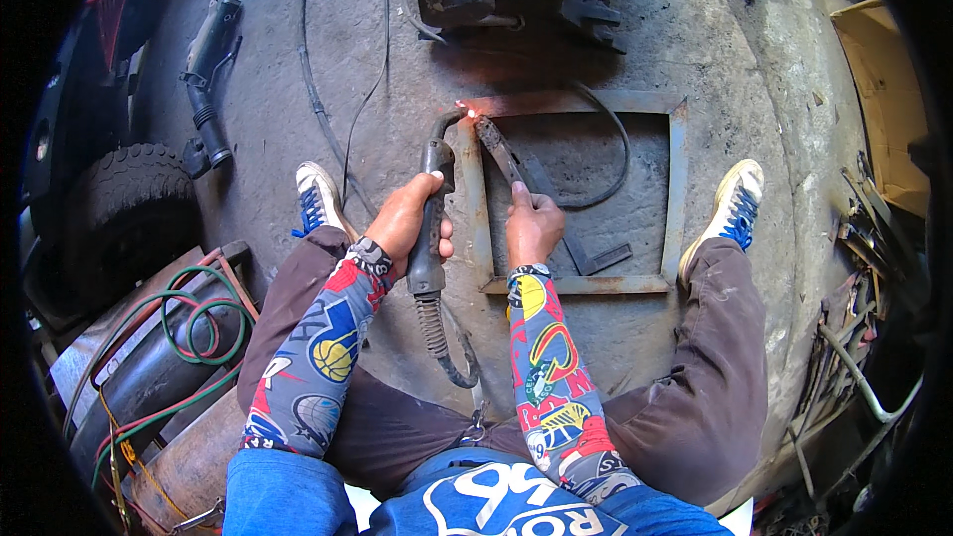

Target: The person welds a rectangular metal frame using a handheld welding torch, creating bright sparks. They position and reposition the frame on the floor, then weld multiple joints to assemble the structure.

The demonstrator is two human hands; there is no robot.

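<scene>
**Sparks at the frame corner**

Left hand (409,216) wrapped round the welding torch (429,228), its tip glowing at the far left corner of the steel frame (675,179) on the floor; right hand (533,226) closed on pliers (496,149) beside the spark; bare fingers so near risk a burn; both wrists bent forward.

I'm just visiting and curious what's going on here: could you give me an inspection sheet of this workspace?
Surface: grey concrete floor, stained.
Job's things: welding torch with tip glowing at a corner of the rectangular steel frame; pliers at the same corner.
Clutter: second torch, tyre, scrap metal at right.
Hands: left hand grips the torch; right hand holds the pliers.
Cables: black cable; green and red hoses.
Surroundings: gas cylinders at lower left.
</scene>
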